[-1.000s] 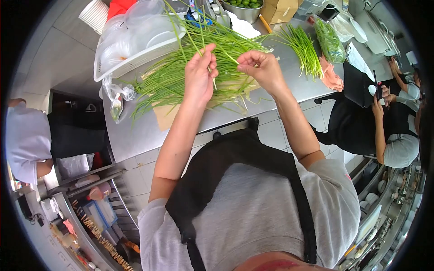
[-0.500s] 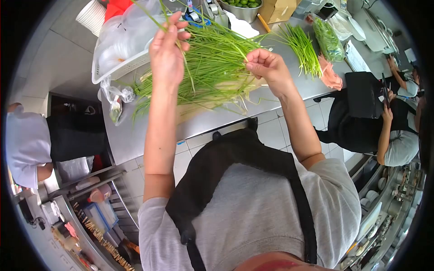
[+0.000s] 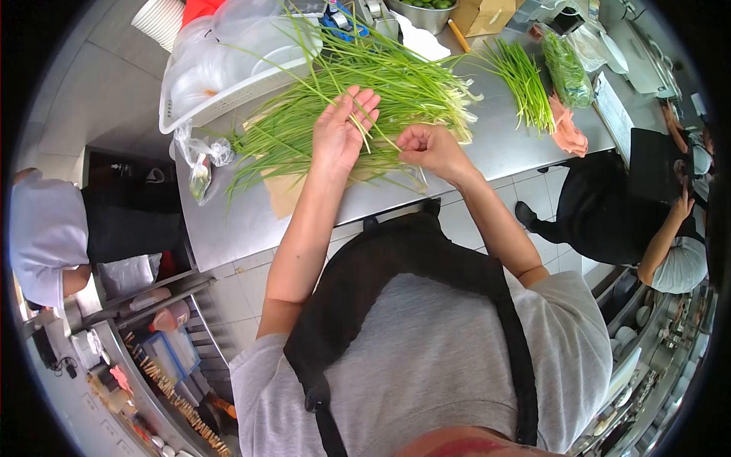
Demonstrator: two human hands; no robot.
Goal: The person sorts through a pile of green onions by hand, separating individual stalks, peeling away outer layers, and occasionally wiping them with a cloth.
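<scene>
A loose heap of long, thin green chives (image 3: 403,84) is spread over the counter, its pale ends towards the right. Over the front of the heap, my left hand (image 3: 340,137) is turned palm up, with a few chive stalks caught between thumb and fingers. My right hand (image 3: 438,154) is just to its right, fingers curled in a pinch at the end of a thin stalk; the fingertips partly hide it. Brown cardboard or paper (image 3: 283,194) shows under the heap's front edge.
A neater chive bunch (image 3: 521,84), a bagged green vegetable (image 3: 567,70) and a pink cloth (image 3: 567,129) are at the right. A white basket (image 3: 228,93) of plastic lids stands left. Behind are a tape dispenser (image 3: 377,19) and metal bowl (image 3: 426,17). Other people stand at both sides.
My left hand has come down and right, from above the heap to its front. My right hand has lowered slightly, and the two hands are closer together. The person at the right has shifted.
</scene>
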